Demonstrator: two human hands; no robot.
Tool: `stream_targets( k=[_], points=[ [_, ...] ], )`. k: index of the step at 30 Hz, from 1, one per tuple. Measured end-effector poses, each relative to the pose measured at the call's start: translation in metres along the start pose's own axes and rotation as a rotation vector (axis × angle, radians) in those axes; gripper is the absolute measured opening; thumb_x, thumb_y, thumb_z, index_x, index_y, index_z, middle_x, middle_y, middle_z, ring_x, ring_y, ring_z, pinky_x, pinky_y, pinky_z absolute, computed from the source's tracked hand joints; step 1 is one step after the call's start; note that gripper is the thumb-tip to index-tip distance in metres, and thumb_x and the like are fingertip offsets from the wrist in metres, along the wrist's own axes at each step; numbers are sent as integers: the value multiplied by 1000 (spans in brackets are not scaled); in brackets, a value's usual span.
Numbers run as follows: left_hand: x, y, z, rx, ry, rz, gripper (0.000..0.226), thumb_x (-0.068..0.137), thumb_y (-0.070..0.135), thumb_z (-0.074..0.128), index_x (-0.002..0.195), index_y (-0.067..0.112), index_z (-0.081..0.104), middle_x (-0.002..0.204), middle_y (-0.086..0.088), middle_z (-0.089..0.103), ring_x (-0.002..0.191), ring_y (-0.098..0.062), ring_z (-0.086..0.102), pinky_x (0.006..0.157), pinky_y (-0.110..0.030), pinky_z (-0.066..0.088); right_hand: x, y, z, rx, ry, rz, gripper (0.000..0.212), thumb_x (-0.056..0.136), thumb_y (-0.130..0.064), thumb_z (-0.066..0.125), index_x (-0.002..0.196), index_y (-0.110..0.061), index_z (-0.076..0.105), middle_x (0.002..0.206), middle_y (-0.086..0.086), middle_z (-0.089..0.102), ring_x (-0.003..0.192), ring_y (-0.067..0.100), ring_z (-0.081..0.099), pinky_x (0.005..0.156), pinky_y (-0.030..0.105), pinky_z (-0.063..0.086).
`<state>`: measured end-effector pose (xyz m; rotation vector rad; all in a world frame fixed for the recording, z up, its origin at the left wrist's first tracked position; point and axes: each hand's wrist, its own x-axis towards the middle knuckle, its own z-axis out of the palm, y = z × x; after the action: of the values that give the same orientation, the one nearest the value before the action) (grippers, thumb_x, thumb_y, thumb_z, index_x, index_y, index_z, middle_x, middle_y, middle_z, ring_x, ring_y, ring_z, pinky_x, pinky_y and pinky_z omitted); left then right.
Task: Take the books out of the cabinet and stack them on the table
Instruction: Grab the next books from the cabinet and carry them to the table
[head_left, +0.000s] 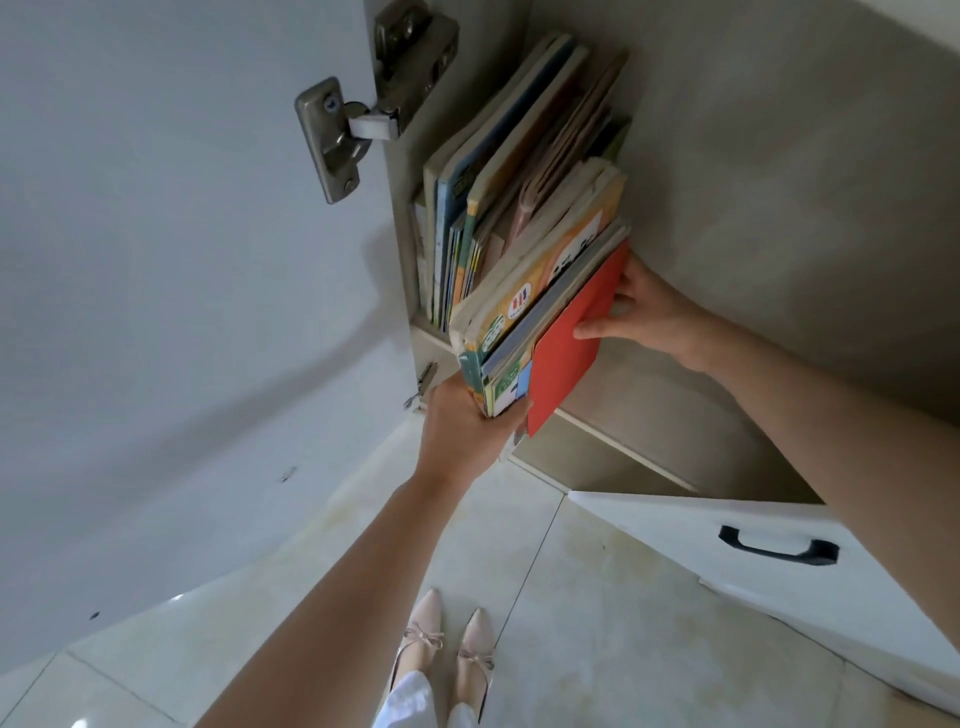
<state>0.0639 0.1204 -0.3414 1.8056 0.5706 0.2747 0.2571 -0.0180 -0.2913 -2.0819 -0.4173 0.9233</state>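
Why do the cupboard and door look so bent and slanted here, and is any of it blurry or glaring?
Head view: the wide-angle lens bows the cabinet door and shelf edge; soft daylight, faint arm shadows on the door; glare on the floor tiles; the books stay fairly sharp.

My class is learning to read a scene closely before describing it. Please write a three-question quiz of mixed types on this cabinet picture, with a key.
1. True or false: the left hand supports the bundle of books from below, at its near end.
2. Multiple choice: what does the right hand grip? A) the black drawer handle B) the red book C) the door hinge
3. Short answer: where are the books not yet pulled out?

Key
1. True.
2. B; thumb on the cover, fingers behind the far edge.
3. Standing on the cabinet shelf, the remaining books lean at its left end, near the door hinge.
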Motion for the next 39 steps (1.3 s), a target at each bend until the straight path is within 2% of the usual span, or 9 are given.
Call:
stream_targets(
  k=[6,9,12,16,21,23,27,35,39],
  points=[
    [-26,17,-4,-121,-181,-115,27,73,4,79,64,23,61,61,2,66,57,-14,65,55,-26,53,-48,19,1,71,12,132,88,64,-16,87,137,-24,39,129,-1,59,116,14,57,105,43,44],
    [-37,29,-12,-319,-278,-272,14,72,-7,76,77,4,68,74,-9,70,67,-21,65,65,-32,54,-74,23,6,159,38,193,88,52,-31,93,129,-20,50,121,0,66,109,16,64,101,45,48],
    [-48,42,-21,-460,-330,-404,27,73,-8,75,92,11,73,92,-10,76,81,-23,71,72,-33,57,-103,15,10,214,9,269,72,52,-41,87,118,-22,63,111,1,73,101,18,69,94,41,53],
    [-62,63,-32,-507,-306,-477,33,77,-6,73,102,15,68,94,-4,76,83,-19,72,69,-28,54,-133,1,15,283,65,333,56,60,-43,83,110,-23,68,106,1,74,94,18,71,84,36,56],
    [-78,88,-48,-547,-185,-590,45,66,24,80,109,17,67,104,-7,74,102,-34,67,88,-50,53,-156,-24,21,324,103,389,44,73,-44,78,110,-23,68,102,2,75,92,20,72,87,41,56],
    [-83,100,-58,-567,-147,-621,47,66,29,79,110,16,67,105,-6,74,106,-35,66,94,-50,49,-168,-36,21,344,88,403,46,71,-44,80,109,-22,69,100,3,76,91,21,73,89,43,56],
    [-91,127,-75,-669,-163,-682,37,83,21,73,117,10,64,109,-13,73,102,-35,68,87,-45,57,-196,-61,22,352,137,372,40,75,-43,77,109,-24,69,98,1,76,89,20,73,83,39,57],
    [-129,171,-112,-567,-231,-689,50,75,10,80,118,16,55,104,-10,74,82,-28,74,60,-35,59,-267,-104,42,411,173,364,37,81,-28,74,117,-25,63,106,3,73,91,21,72,82,41,58],
    [-157,181,-130,-537,-207,-651,65,73,11,83,126,26,48,110,-6,71,88,-28,73,64,-40,60,-300,-121,59,366,224,324,40,80,-28,75,118,-26,60,108,-2,70,94,18,69,86,41,56]
  ],
)
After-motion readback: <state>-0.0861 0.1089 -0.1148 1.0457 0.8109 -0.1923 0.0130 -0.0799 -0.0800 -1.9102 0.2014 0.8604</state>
